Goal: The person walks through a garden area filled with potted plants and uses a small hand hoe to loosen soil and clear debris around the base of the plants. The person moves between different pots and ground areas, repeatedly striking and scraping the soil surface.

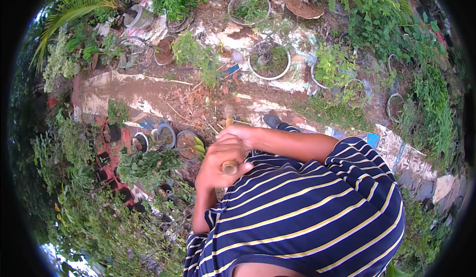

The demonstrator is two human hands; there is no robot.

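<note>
A pale wooden or bamboo pole (229, 120) runs from my hands down towards the ground, its butt end pointing up at me. Near this top end my left hand (219, 161) is wrapped around it, thumb to the right. Just beyond, my right hand (236, 135) grips the same pole, close against the left fingers. The far end of the pole is blurred, so its tip cannot be made out. Around that end lie dry brown leaves and twigs (202, 100) on bare soil.
Ahead stand a white-rimmed pot (270, 77) with a plant and a wide pot of soil (303, 5). Several small pots, including a grey one (166, 135), are at left. Printed sheeting (405, 154) covers ground at right. My shod foot (272, 120) is beyond my right forearm.
</note>
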